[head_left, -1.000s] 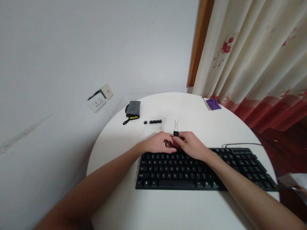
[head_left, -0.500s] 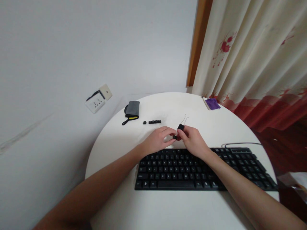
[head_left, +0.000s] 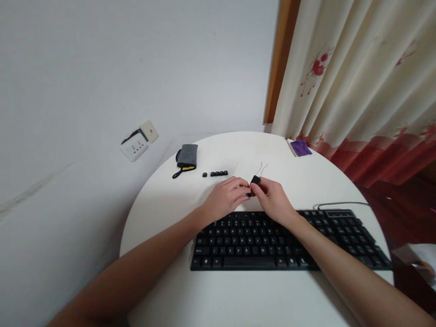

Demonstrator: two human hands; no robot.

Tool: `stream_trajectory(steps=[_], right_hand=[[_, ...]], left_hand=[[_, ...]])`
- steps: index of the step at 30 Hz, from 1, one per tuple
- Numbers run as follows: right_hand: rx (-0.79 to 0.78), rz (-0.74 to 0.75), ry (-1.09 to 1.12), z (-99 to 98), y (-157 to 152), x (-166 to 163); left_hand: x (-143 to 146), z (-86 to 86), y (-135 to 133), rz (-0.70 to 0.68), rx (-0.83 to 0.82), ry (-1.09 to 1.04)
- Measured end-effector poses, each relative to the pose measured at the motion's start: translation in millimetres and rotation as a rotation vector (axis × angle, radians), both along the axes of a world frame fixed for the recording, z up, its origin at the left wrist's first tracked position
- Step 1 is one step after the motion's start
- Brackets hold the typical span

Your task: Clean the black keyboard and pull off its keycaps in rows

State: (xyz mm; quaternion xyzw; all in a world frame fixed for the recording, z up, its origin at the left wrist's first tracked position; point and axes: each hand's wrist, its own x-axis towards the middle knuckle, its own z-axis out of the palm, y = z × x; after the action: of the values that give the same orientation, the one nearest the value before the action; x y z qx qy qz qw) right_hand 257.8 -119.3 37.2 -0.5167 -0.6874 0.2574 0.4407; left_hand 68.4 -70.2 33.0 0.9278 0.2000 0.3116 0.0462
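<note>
My right hand [head_left: 275, 200] is closed round the black handle of a wire keycap puller [head_left: 255, 180], whose two thin wire prongs point away from me. Close against it, my left hand [head_left: 228, 197] pinches a small black keycap [head_left: 249, 195], mostly hidden by the fingers. Both hands are above the back edge of a black keyboard [head_left: 250, 262]. Beyond the left hand, several loose black keycaps stand in a short row [head_left: 219, 173], with a single keycap [head_left: 205, 175] just left of them.
A grey pouch [head_left: 188, 155] with a black loop lies at the table's back left. At the back right is a purple cloth [head_left: 301, 148]. The keyboard cable [head_left: 344, 203] runs off to the right. A wall socket [head_left: 134, 146] and a curtain [head_left: 357, 91] border the round white table [head_left: 163, 200].
The left fingers have closed further over the small keycap, so less of it shows. The right hand still holds the puller. The whole view has shifted slightly.
</note>
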Motion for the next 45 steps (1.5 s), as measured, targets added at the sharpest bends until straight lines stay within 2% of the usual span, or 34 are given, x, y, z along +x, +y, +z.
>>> stream_trajectory(steps=[7,21,31,38,45], right_hand=[[-0.004,-0.046,0.036,-1.2,1,1],[0.025,0.029,0.016,1.3,0,2],[0.062,0.027,-0.020,4.5,-1,3],[0.038,0.032,-0.006,6.5,-3,2],[0.003,0.001,0.061,6.6,-1,1]], left_hand=[[2,-8.8,4,-0.045,-0.033,-0.064],[3,-4.2,0,-0.069,0.020,-0.103],[3,-6.3,3,-0.064,0.071,-0.122],[2,-0.3,0,-0.037,0.041,-0.068],[1,5.4,-3,-0.006,0.082,-0.091]])
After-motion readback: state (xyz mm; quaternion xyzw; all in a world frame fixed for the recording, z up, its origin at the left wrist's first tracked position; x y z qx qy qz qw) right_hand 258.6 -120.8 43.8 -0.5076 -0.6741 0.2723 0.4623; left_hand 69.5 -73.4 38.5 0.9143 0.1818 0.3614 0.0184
